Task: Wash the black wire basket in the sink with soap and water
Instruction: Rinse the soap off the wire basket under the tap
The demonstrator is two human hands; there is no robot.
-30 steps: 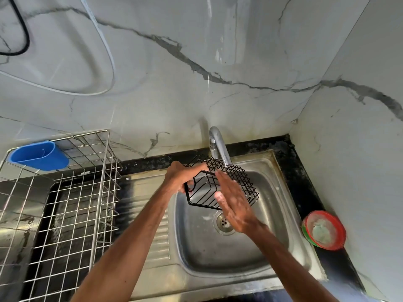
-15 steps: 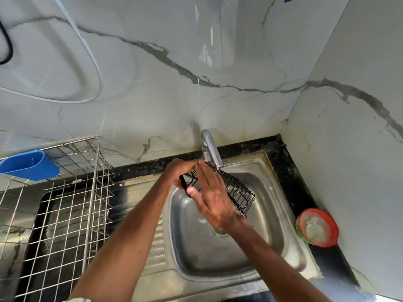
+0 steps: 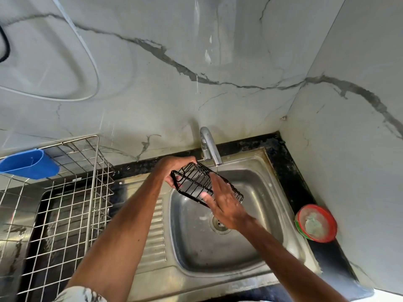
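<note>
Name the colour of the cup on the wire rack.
The cup is blue; head view.

No writing, label, brand, number or sign can be read on the black wire basket (image 3: 193, 182), blue cup (image 3: 28, 165) or red tub (image 3: 333, 224).
</note>
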